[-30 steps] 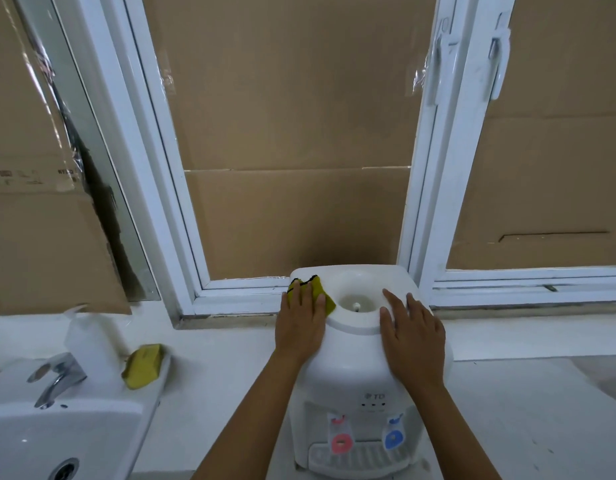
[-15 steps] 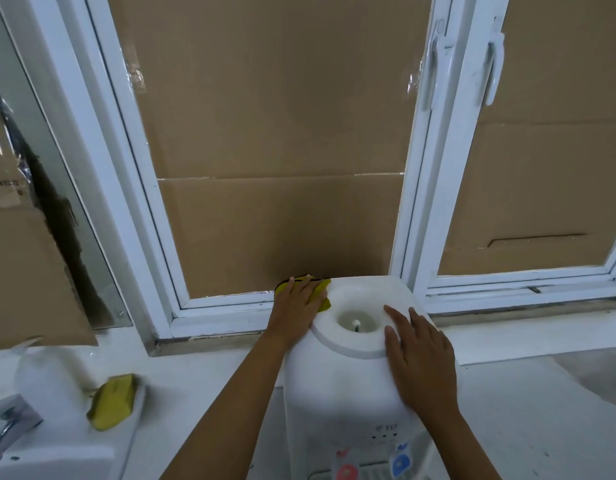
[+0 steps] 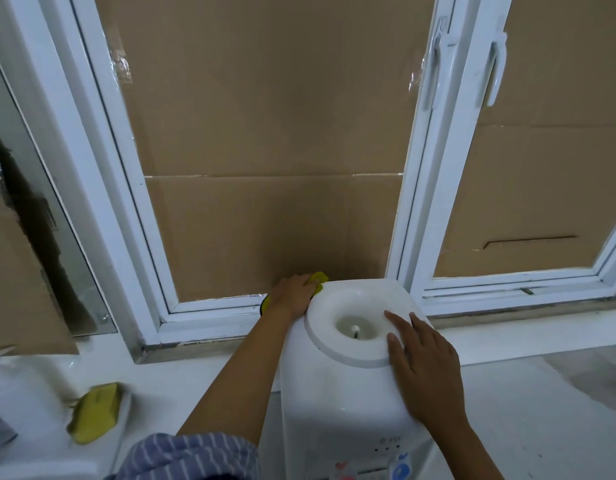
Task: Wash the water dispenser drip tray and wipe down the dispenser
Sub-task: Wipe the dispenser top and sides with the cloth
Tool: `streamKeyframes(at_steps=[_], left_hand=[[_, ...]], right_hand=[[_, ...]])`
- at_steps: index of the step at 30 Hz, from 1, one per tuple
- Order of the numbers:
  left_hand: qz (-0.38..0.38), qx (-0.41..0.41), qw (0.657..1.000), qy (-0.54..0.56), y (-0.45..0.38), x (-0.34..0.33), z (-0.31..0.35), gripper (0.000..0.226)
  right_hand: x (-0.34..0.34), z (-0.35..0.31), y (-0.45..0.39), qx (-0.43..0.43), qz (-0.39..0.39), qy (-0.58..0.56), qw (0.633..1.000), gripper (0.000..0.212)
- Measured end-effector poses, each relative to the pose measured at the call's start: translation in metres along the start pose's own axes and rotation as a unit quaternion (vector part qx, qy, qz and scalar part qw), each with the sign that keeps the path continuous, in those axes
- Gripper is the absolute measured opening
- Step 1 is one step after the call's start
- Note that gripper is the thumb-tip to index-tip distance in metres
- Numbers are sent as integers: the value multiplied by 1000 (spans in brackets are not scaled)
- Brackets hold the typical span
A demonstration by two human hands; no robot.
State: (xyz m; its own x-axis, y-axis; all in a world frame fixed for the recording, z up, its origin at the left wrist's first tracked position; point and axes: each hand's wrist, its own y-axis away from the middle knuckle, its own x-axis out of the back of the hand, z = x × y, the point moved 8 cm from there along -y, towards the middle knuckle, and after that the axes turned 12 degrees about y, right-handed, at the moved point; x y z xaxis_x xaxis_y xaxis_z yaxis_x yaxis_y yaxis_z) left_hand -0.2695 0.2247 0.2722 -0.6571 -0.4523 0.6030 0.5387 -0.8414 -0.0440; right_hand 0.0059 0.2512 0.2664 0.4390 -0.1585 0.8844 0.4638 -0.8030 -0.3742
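Dispenser (image 3: 348, 386) stands on the counter against the window frame; the right hand (image 3: 424, 362) lies flat, fingers straight, on its top ring, seemingly to steady it, while the left hand (image 3: 292, 294) curls round a yellow sponge (image 3: 318, 278), reaching the back left corner.

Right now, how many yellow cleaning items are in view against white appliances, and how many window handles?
Yellow cleaning items: 2, the sponge under the left hand at the dispenser's back left corner, and the sponge lying by the sink edge.
White appliances: 1, the water dispenser, with the right hand flat on its top.
Window handles: 2.
Total: 5
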Motion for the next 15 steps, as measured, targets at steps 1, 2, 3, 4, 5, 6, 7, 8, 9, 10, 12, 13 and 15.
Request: streamKeyframes(at_steps=[1,2,3,4,5,6,7,8,9,10,12,13,15], left_hand=[[7,5,1000,0,-1,0,-3,48],[14,11,1000,6,1,2,-4,46],[24,17,999,24,2,3,-6,45],[34,21,998,48,5,5,-7,42],[51,21,996,71,8,7,-9,37],[67,22,994,87,12,9,-11,33],[83,20,991,99,17,10,-13,31],[94,19,989,111,23,11,-14,32],[102,17,987,122,28,11,-15,32],[108,17,985,133,33,11,-16,33],[123,23,980,156,43,11,-18,36],[134,29,976,167,49,11,-18,38],[149,36,970,187,64,11,-15,43]], right_hand=[[1,0,0,0,1,-1,1000,75],[1,0,0,0,2,-5,1000,77],[2,0,0,1,2,-8,1000,79],[2,1,1,0,2,-11,1000,80],[2,1,1,0,2,-13,1000,80],[2,1,1,0,2,-14,1000,79],[2,1,1,1,3,-16,1000,77],[1,1,1,2,4,-17,1000,74],[1,2,1,2,4,-17,1000,72],[0,2,1,2,3,-17,1000,69],[-1,3,1,1,2,-16,1000,67],[-2,4,1,1,2,-16,1000,67],[-2,3,1,1,1,-15,1000,68]])
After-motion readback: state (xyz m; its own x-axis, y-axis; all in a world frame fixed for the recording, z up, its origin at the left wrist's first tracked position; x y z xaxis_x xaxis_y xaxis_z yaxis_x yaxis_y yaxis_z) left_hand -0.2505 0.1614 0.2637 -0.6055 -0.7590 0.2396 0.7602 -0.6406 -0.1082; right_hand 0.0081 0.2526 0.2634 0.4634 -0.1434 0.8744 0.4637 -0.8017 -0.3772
